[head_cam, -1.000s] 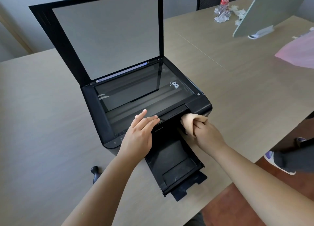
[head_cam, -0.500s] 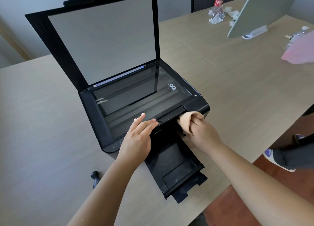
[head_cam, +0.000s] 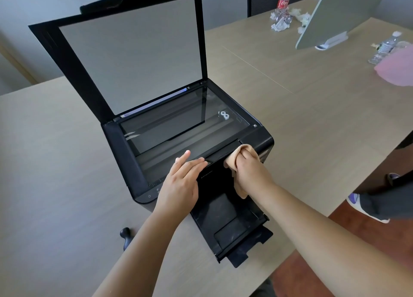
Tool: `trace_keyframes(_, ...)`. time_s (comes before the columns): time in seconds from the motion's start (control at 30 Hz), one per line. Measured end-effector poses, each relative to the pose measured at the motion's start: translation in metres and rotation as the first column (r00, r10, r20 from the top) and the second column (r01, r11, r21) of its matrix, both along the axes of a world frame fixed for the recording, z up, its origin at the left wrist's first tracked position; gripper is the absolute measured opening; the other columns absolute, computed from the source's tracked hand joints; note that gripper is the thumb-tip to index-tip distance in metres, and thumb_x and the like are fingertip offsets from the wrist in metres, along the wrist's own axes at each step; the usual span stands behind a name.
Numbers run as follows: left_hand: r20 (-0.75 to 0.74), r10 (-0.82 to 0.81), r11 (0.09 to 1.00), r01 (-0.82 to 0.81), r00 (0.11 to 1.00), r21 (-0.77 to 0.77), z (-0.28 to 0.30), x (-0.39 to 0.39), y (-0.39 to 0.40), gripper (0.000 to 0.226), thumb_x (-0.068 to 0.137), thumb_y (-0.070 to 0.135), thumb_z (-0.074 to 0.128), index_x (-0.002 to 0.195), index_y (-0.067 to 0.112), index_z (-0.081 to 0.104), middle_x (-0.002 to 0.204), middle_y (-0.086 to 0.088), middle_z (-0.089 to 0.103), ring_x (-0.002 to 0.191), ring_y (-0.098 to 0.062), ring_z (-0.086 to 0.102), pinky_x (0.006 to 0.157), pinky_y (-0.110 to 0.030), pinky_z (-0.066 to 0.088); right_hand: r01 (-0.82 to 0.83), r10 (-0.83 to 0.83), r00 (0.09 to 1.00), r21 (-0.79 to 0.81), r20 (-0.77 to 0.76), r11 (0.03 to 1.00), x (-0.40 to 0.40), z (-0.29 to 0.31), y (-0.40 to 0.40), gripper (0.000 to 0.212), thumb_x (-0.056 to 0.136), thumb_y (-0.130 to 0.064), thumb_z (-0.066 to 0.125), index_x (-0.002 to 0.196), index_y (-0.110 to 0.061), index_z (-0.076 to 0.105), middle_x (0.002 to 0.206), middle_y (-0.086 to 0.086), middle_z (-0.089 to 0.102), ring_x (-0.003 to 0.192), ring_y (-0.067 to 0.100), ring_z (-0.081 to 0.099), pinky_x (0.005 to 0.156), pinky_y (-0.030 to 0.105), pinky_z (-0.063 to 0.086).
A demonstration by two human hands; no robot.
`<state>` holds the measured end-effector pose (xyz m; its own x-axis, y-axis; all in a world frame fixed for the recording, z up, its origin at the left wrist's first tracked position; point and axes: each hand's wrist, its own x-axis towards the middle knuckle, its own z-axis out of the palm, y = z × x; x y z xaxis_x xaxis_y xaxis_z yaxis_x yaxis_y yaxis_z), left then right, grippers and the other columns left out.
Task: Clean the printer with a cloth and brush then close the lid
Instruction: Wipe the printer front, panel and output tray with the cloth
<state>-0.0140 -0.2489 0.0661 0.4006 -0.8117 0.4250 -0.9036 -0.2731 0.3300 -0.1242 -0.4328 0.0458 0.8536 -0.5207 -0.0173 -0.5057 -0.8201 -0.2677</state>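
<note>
A black printer (head_cam: 120,149) stands on the table with its scanner lid (head_cam: 131,55) raised upright and its paper tray (head_cam: 234,232) pulled out toward me. My left hand (head_cam: 181,182) lies flat, fingers straight, on the printer's front edge by the glass. My right hand (head_cam: 250,169) grips a bunched tan cloth (head_cam: 232,162) and presses it against the front face near the right corner. A black brush handle (head_cam: 126,234) pokes out from behind my left forearm on the table; the rest of it is hidden.
The beige table (head_cam: 55,162) runs left and far right. At the back right stand a cola bottle (head_cam: 282,4), crumpled paper (head_cam: 278,25), a tilted grey panel on a stand (head_cam: 339,13), a clear bottle (head_cam: 383,48) and something pink (head_cam: 397,69). A person's shoe (head_cam: 362,205) is on the floor right.
My right hand with the cloth has slid slightly along the printer's front, and a fold of cloth now hangs below it. The left hand stays in place. The view shifted a little.
</note>
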Motion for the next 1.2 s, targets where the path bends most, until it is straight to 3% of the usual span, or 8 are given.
trace_keyframes(0.1, -0.016, 0.003, 1.0, -0.003, 1.0, 0.005, 0.0, 0.0, 0.0, 0.049, 0.082, -0.002, 0.032, 0.117, 0.007, 0.066, 0.118, -0.004, 0.067, 0.131, -0.034, 0.046, 0.107, -0.051, 0.04, 0.097, -0.102, 0.978, 0.04, 0.181, 0.995, 0.002, 0.011, 0.004, 0.035, 0.078, 0.004, 0.053, 0.111, -0.006, 0.062, 0.115, 0.007, 0.054, 0.115, 0.021, 0.048, 0.08, 0.021, 0.047)
trace_keyframes(0.23, -0.051, -0.007, 1.0, 0.007, 0.999, 0.006, 0.0, 0.001, -0.001, 0.051, 0.081, -0.001, 0.031, 0.119, 0.006, 0.064, 0.121, -0.005, 0.066, 0.132, -0.035, 0.045, 0.105, -0.053, 0.041, 0.015, 0.02, 0.913, -0.083, 0.408, 0.996, -0.005, 0.019, 0.012, 0.039, 0.064, 0.013, 0.058, 0.101, 0.003, 0.065, 0.104, 0.016, 0.059, 0.109, 0.022, 0.04, 0.089, 0.032, 0.05)
trace_keyframes(0.4, -0.118, 0.05, 0.999, -0.051, 0.992, -0.009, 0.005, 0.001, 0.001, 0.05, 0.079, -0.007, 0.044, 0.124, 0.006, 0.062, 0.128, -0.004, 0.062, 0.137, -0.035, 0.038, 0.107, -0.054, 0.039, 0.051, -0.04, 0.952, -0.03, 0.304, 0.998, 0.004, 0.017, 0.015, 0.045, 0.067, 0.011, 0.06, 0.111, 0.004, 0.06, 0.116, 0.016, 0.057, 0.094, 0.029, 0.061, 0.076, 0.034, 0.055)
trace_keyframes(0.57, -0.083, 0.175, 0.982, -0.169, 0.981, 0.079, 0.011, 0.005, 0.002, 0.044, 0.086, 0.009, 0.055, 0.129, 0.009, 0.058, 0.134, -0.005, 0.058, 0.139, -0.036, 0.033, 0.111, -0.054, 0.033, -0.211, 0.21, 0.948, -0.02, 0.24, 0.977, 0.008, 0.036, 0.034, 0.042, 0.068, 0.01, 0.058, 0.11, 0.006, 0.061, 0.117, 0.02, 0.059, 0.083, 0.036, 0.063, 0.062, 0.035, 0.053)
trace_keyframes(0.77, 0.004, 0.227, 0.96, -0.224, 0.974, 0.166, 0.007, 0.011, 0.008, 0.05, 0.093, 0.04, 0.039, 0.13, 0.012, 0.057, 0.138, -0.001, 0.055, 0.14, -0.034, 0.034, 0.11, -0.053, 0.03, 0.024, -0.021, 0.974, -0.009, 0.224, 1.0, -0.002, 0.031, 0.002, 0.035, 0.065, 0.014, 0.053, 0.097, 0.003, 0.063, 0.113, 0.019, 0.055, 0.06, 0.026, 0.048, 0.057, 0.037, 0.049)
trace_keyframes(0.97, -0.029, 0.208, 0.971, -0.203, 0.978, 0.125, 0.005, 0.009, 0.006, 0.048, 0.092, 0.038, 0.04, 0.13, 0.013, 0.058, 0.136, 0.0, 0.056, 0.14, -0.032, 0.034, 0.111, -0.051, 0.027, -0.216, 0.202, 0.95, 0.036, 0.238, 0.976, 0.001, 0.036, 0.038, 0.038, 0.065, 0.013, 0.054, 0.099, -0.002, 0.061, 0.111, 0.018, 0.057, 0.069, 0.035, 0.059, 0.051, 0.035, 0.046)
trace_keyframes(1.1, -0.029, 0.202, 0.971, -0.196, 0.979, 0.135, 0.004, 0.01, 0.008, 0.048, 0.094, 0.038, 0.04, 0.131, 0.013, 0.057, 0.137, 0.0, 0.056, 0.141, -0.031, 0.033, 0.112, -0.049, 0.025, -0.008, 0.006, 0.983, 0.009, 0.184, 1.0, -0.004, 0.043, 0.006, 0.031, 0.077, 0.008, 0.049, 0.102, -0.007, 0.061, 0.121, 0.011, 0.051, 0.066, 0.025, 0.045, 0.056, 0.032, 0.031)
trace_keyframes(1.2, -0.03, 0.199, 0.973, -0.194, 0.979, 0.126, 0.005, 0.008, 0.007, 0.047, 0.093, 0.035, 0.039, 0.129, 0.013, 0.058, 0.135, 0.0, 0.057, 0.14, -0.032, 0.035, 0.112, -0.05, 0.027, -0.028, 0.015, 0.981, 0.067, 0.192, 0.997, 0.006, 0.047, 0.035, 0.038, 0.079, 0.006, 0.052, 0.111, -0.011, 0.061, 0.13, 0.003, 0.047, 0.097, 0.028, 0.057, 0.074, 0.032, 0.038)
